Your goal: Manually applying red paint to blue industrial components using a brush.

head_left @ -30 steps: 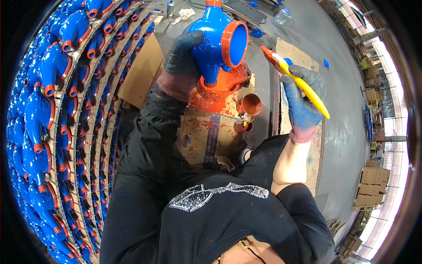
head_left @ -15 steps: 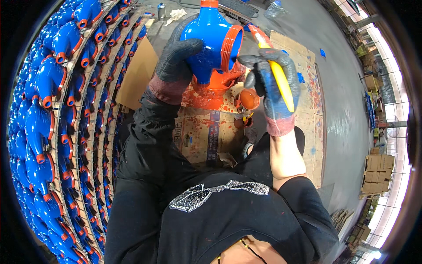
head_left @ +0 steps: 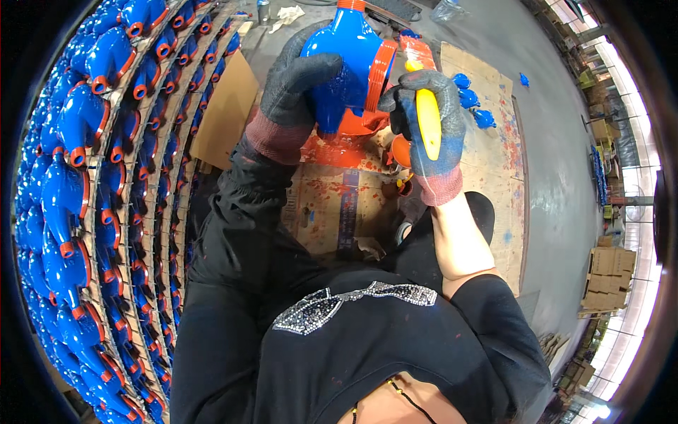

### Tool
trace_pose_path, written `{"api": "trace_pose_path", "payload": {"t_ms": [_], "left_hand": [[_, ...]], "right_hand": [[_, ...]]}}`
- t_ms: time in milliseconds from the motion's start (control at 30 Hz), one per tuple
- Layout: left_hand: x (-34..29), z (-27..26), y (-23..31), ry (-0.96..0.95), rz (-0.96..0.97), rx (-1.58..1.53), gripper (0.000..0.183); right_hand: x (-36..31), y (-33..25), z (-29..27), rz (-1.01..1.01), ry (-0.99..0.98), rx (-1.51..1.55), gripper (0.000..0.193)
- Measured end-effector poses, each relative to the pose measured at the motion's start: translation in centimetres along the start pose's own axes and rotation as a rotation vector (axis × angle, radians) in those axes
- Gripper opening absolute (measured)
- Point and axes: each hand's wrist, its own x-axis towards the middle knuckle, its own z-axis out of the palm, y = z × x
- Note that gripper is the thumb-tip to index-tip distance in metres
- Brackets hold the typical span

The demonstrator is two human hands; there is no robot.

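A glossy blue cast fitting [head_left: 353,46] with a narrow neck and red-painted rims is tilted at the upper middle. My gloved left hand [head_left: 300,85] is closed around its left side, the thumb lying across the blue body. In my gloved right hand [head_left: 439,106] is a paintbrush [head_left: 428,124] with a yellow handle; its red-smeared head points away from me, just right of the fitting's ribbed red flange. Below the fitting sits a red, paint-covered support [head_left: 353,127], partly hidden. An orange-red paint cup [head_left: 400,150] stands beside it, partly covered by my right hand.
Stacked racks of similar blue fittings [head_left: 63,194] with red rims fill the left side. Paint-spotted cardboard [head_left: 494,162] covers the floor ahead, with several small blue pieces [head_left: 484,119] on it. A cardboard sheet [head_left: 226,113] leans beside the racks. Cartons [head_left: 607,275] are stacked far right.
The fitting has shifted slightly right and turned, so its flange shows more edge-on. My right hand has moved left and up with the brush, whose handle now stands more upright.
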Motion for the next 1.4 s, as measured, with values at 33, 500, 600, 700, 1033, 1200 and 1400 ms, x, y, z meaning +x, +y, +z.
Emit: {"api": "trace_pose_path", "payload": {"t_ms": [33,500,600,700,1033,1200,1400], "left_hand": [[0.3,-0.4,-0.2,-0.021,0.017,-0.002,0.058],[0.4,0.6,1.2,0.13,0.006,-0.113,0.067],[0.0,-0.6,0.4,0.101,-0.035,-0.216,0.066],[0.2,-0.6,-0.1,0.124,-0.08,-0.375,0.065],[0.4,-0.3,-0.3,0.135,-0.06,-0.47,0.064],[0.1,-1.4,-1.1,0.099,0.109,-0.184,0.062],[0.3,-2.2,-1.3,-0.064,0.077,-0.515,0.064]], "right_hand": [[-0.2,0.1,-0.3,0.059,-0.01,0.141,0.013],[-0.4,-2.1,-1.6,-0.017,0.074,0.063,0.015],[-1.2,-2.9,-1.0,-0.06,0.02,0.095,0.018],[-2.0,-2.6,-1.2,-0.15,-0.147,0.119,0.02],[-4.2,-2.9,0.3,-0.071,-0.374,-0.096,0.01],[-3.8,-4.8,1.5,-0.23,-0.644,-0.331,0.015],[-4.4,-6.0,0.5,-0.314,-0.512,-0.088,0.027]]}}
